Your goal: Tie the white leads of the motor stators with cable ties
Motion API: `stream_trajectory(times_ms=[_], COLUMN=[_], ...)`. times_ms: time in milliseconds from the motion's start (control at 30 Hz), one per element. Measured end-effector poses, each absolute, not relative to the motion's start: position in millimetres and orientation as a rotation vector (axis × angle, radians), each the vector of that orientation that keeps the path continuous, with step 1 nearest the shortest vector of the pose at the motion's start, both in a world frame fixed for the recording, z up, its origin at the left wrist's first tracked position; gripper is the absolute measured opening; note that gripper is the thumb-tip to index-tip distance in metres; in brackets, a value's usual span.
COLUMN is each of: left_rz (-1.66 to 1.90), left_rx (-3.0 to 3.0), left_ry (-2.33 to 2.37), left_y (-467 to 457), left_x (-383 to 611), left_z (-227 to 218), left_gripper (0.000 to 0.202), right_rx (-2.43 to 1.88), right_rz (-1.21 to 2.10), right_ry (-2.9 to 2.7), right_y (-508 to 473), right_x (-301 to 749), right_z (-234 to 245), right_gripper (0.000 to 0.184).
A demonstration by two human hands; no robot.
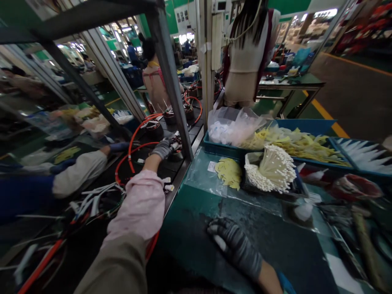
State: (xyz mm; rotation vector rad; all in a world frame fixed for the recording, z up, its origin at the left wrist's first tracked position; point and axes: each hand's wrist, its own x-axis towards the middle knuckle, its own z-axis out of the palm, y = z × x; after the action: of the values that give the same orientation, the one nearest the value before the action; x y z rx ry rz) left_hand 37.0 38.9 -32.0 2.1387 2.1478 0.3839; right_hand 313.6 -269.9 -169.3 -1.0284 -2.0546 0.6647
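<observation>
My left hand (164, 149), in a grey striped glove, reaches forward onto the dark conveyor. Its fingers are closed at the near side of a wound motor stator (177, 152) with white leads; the exact grip is partly hidden. My right hand (235, 245), gloved in dark grey stripes, rests palm down on the dark green bench mat (260, 228), with its fingers loosely curved. A white tip shows at one finger, and I see nothing held there. Ahead of this hand lie yellow cut insulation sheets (228, 172) and a bundle of white-tipped sticks or tubes (271, 169).
Blue bins (309, 122) hold yellow sheets and white pieces. A metal post (170, 81) rises beside the conveyor. Orange tubing (130, 147) loops between stators. A co-worker's gloved hand (121, 146) reaches in from the left. A mallet-like handle (364, 241) lies right.
</observation>
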Motion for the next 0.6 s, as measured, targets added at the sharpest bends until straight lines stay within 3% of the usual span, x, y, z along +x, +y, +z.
stream_trajectory(times_ms=[100, 200, 233, 300, 433, 500, 567, 600], left_rz=[0.300, 0.098, -0.029, -0.189, -0.328, -0.334, -0.308, -0.289], left_rx=[2.174, 2.129, 2.100, 2.059, 2.056, 2.038, 2.020, 2.010], left_ry=[2.174, 2.279, 2.306, 2.328, 2.226, 2.245, 2.279, 2.283], left_y=[-10, -73, -93, -125, -157, -169, -187, -199], left_x=[47, 43, 39, 30, 18, 17, 13, 11], left_z=[-50, -74, -81, -91, -92, -92, -98, -104], left_gripper=[0.058, 0.101, 0.107, 0.100, 0.064, 0.065, 0.074, 0.078], right_rx=[-1.042, -0.994, -0.993, -1.027, -1.127, -1.171, -1.217, -1.237], right_rz=[0.705, 0.658, 0.611, 0.503, 0.394, 0.354, 0.322, 0.306], right_ry=[-2.149, -2.309, -2.372, -2.495, -2.522, -2.484, -2.447, -2.428], right_y=[-267, -245, -231, -192, -94, -52, -23, -14], right_x=[317, 317, 314, 298, 231, 193, 163, 152], right_z=[-159, -138, -129, -109, -72, -59, -52, -51], right_gripper=[0.029, 0.036, 0.039, 0.050, 0.080, 0.090, 0.082, 0.067])
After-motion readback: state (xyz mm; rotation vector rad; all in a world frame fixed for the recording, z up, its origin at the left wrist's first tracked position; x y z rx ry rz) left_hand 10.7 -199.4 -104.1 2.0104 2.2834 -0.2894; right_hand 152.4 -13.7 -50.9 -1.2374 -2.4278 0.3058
